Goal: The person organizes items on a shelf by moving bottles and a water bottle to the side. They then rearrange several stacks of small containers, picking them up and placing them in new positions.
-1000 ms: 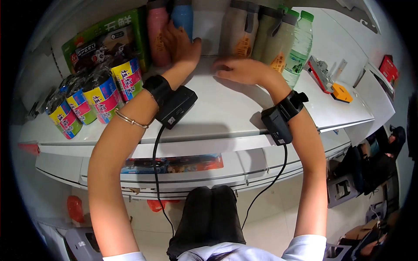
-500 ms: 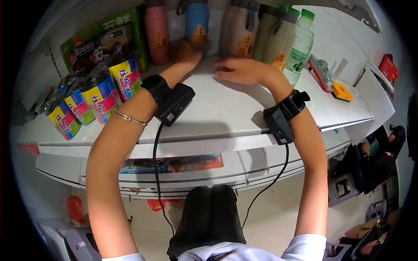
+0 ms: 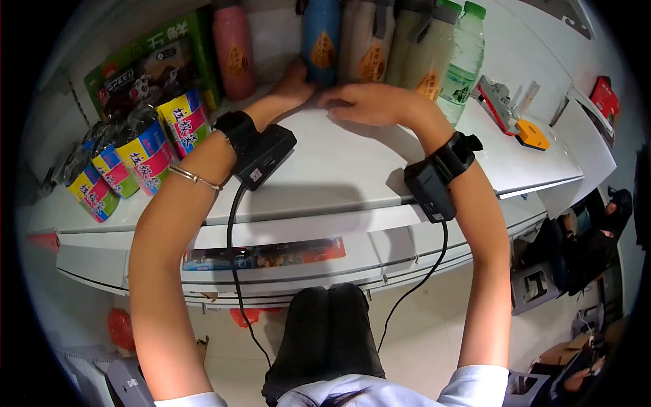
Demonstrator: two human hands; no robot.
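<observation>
My left hand (image 3: pixel 293 87) is at the lower left side of a blue bottle (image 3: pixel 321 42), closed on its base; some fingers are hidden behind it. Just to the right, my right hand (image 3: pixel 369 104) is held over the white shelf top (image 3: pixel 352 159), palm inward, fingers apart and holding nothing. It is in front of a grey-white bottle (image 3: pixel 371 47) with an orange label. A pink bottle (image 3: pixel 233 54) stands upright to the left of the blue one, with a gap between them.
Colourful rolls (image 3: pixel 146 159) and a green box (image 3: pixel 154 51) stand at the left. Olive bottles and a green-capped clear bottle (image 3: pixel 463 64) stand at the right, beside a red stapler-like tool (image 3: pixel 497 107) and a yellow block (image 3: pixel 532 136). A seated person (image 3: pixel 586 237) is far right.
The blue bottle has moved right with my left hand, away from the pink bottle and close to the grey-white one. My right hand has shifted slightly left. The view has shifted a little.
</observation>
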